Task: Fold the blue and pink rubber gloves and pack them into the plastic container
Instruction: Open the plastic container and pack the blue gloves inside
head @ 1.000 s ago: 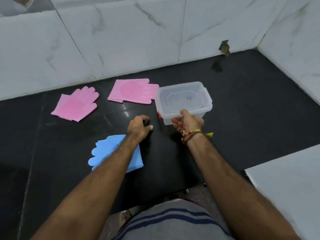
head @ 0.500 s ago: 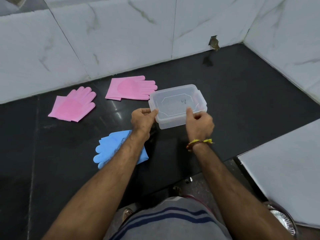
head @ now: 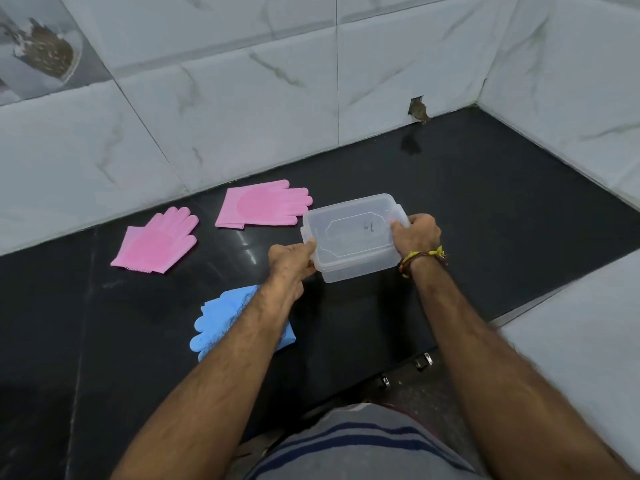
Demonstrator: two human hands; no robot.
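A clear plastic container (head: 353,237) with its lid on sits on the black counter (head: 485,209). My left hand (head: 291,259) grips its left end and my right hand (head: 415,233) grips its right end. Two pink rubber gloves lie flat behind and to the left: one pink glove (head: 157,242) at the far left, the other pink glove (head: 263,204) touching the container's back left corner. A blue glove (head: 221,318) lies nearer to me, partly hidden under my left forearm.
White marble-tiled walls (head: 242,109) close the counter at the back and right. A hole (head: 417,109) breaks the back wall's base. A white slab (head: 581,334) lies at the lower right, past the counter's front edge.
My left hand left the counter and took the container's left end. My right hand shifted from the front edge to the right end. The lid now sits on the container.
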